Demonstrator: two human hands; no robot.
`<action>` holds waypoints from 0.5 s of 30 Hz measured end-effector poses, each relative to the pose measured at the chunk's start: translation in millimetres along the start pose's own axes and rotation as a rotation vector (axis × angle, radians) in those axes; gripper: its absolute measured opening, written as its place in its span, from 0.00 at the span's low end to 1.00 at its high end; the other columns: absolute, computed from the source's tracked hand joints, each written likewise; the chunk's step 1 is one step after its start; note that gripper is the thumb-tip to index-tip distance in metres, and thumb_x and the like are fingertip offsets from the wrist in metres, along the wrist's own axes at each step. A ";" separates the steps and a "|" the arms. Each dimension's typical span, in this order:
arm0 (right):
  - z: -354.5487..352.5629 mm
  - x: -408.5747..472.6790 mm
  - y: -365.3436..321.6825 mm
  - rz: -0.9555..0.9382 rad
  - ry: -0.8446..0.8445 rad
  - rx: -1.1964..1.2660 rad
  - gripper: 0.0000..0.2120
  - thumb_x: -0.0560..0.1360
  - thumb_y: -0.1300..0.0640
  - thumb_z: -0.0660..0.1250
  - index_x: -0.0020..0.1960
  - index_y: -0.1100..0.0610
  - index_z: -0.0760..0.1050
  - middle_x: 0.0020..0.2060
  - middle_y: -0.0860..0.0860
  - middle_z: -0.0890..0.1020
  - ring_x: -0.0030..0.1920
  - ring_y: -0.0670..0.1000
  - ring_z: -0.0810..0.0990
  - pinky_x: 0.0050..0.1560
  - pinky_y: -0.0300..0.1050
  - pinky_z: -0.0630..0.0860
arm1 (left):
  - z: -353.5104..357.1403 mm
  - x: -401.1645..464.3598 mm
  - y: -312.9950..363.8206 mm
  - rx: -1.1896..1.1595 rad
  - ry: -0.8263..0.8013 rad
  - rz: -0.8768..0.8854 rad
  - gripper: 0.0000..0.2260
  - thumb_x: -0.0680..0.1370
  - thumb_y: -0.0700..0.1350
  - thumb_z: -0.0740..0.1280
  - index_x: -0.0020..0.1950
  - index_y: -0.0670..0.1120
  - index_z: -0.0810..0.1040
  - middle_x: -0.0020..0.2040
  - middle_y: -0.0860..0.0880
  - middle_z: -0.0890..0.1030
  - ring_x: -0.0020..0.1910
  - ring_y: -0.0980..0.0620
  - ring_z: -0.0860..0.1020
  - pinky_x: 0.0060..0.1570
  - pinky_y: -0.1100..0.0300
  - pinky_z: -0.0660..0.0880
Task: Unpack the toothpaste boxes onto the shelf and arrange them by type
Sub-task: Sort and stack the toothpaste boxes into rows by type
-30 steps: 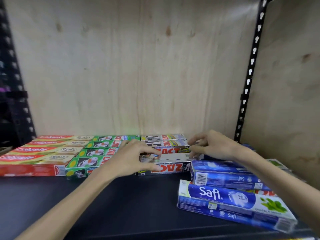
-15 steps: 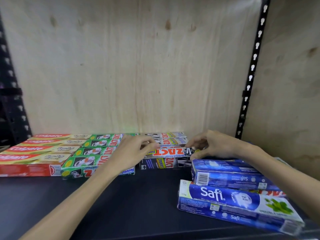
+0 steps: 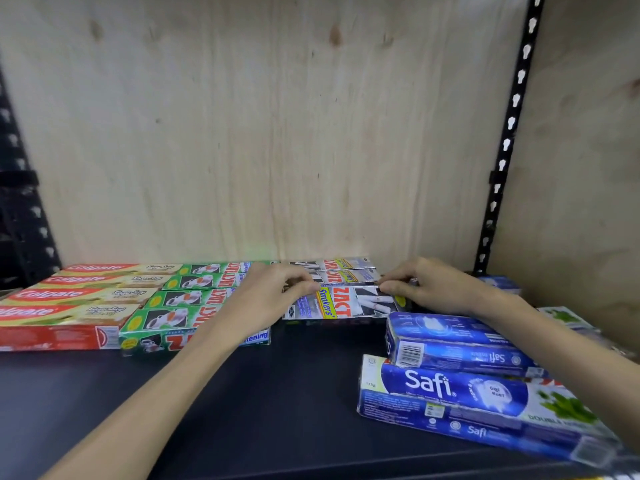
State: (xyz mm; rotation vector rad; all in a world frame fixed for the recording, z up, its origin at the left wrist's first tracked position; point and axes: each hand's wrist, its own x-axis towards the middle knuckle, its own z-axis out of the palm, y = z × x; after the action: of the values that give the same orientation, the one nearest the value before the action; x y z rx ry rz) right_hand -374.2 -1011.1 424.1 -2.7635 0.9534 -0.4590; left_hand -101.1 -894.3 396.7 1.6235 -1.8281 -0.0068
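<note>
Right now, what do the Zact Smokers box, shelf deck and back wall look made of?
Zact Smokers box: glossy printed cardboard, going by its sheen and creased edges. Shelf deck: dark, smooth, faintly reflective, probably painted metal or laminate. Back wall: bare plywood, grain and knots showing.

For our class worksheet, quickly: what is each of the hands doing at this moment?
Left hand: pinches the left end of the Zact Smokers box.
Right hand: pinches the right end of the same box.
</note>
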 end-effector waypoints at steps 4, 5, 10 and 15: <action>0.3 -2.9 -1.9 0.005 0.041 0.046 0.15 0.77 0.42 0.69 0.60 0.46 0.83 0.54 0.42 0.85 0.53 0.42 0.81 0.58 0.46 0.77 | 3.7 1.6 2.6 0.192 0.066 0.059 0.09 0.79 0.55 0.69 0.51 0.53 0.87 0.48 0.57 0.86 0.46 0.59 0.81 0.46 0.65 0.72; -0.5 -3.8 -1.7 0.017 0.036 0.066 0.18 0.74 0.39 0.70 0.61 0.45 0.83 0.54 0.42 0.85 0.52 0.42 0.81 0.57 0.45 0.78 | 2.8 1.0 3.0 0.181 0.063 0.062 0.10 0.78 0.57 0.69 0.50 0.54 0.86 0.47 0.58 0.85 0.46 0.60 0.81 0.47 0.64 0.73; 0.9 -2.9 2.1 0.069 -0.028 0.095 0.24 0.71 0.44 0.78 0.65 0.45 0.79 0.54 0.43 0.84 0.52 0.41 0.81 0.55 0.41 0.79 | -8.4 -4.5 1.9 0.116 -0.029 -0.002 0.25 0.64 0.74 0.71 0.52 0.60 0.83 0.48 0.63 0.82 0.50 0.64 0.78 0.51 0.58 0.73; 1.7 -1.1 7.1 0.068 -0.014 0.098 0.24 0.70 0.45 0.79 0.65 0.47 0.79 0.52 0.43 0.84 0.50 0.41 0.81 0.48 0.33 0.76 | -11.0 -10.0 3.5 0.197 -0.120 -0.051 0.28 0.62 0.70 0.76 0.58 0.60 0.81 0.51 0.65 0.79 0.52 0.64 0.75 0.58 0.54 0.71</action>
State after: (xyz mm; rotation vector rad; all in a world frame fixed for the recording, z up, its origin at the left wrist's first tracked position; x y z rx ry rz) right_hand -378.4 -1015.8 420.4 -2.6347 0.9913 -0.4625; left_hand -98.9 -880.2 401.9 1.8413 -1.9278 0.0556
